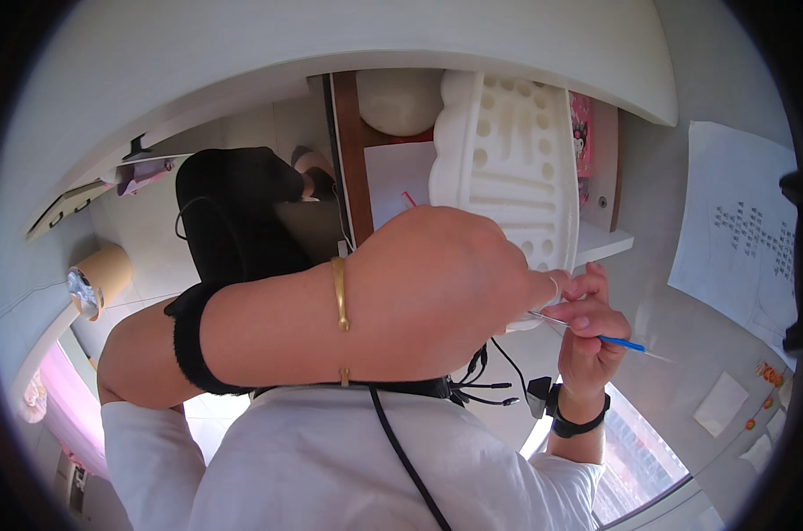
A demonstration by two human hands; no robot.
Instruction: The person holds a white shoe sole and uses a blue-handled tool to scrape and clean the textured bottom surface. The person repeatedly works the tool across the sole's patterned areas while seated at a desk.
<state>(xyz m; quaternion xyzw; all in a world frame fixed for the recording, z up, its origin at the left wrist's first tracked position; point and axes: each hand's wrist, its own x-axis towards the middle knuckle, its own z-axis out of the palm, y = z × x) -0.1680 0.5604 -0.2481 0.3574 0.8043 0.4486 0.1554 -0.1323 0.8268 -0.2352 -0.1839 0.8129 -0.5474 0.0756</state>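
My left hand point(454, 279) reaches across the middle with its fingers curled, its back to the camera and a gold bracelet point(340, 295) on the wrist. A thin pale strand or ring lies by its fingertips; what they hold is hidden. Close beside them, my right hand point(591, 318) pinches a slim metal tool with a blue grip point(622, 343). One end of the tool meets the left fingertips, and its thin end points right. Under and beyond the left hand lies a white moulded tray point(518, 189) with round and long hollows, standing over an open drawer.
In the drawer are a round pale object point(400, 99), a white sheet point(391, 176) and a pink printed item point(581, 133). A paper with printed characters point(733, 232) lies right. Black cables point(484, 385) hang before my torso. A bin point(103, 282) stands far left.
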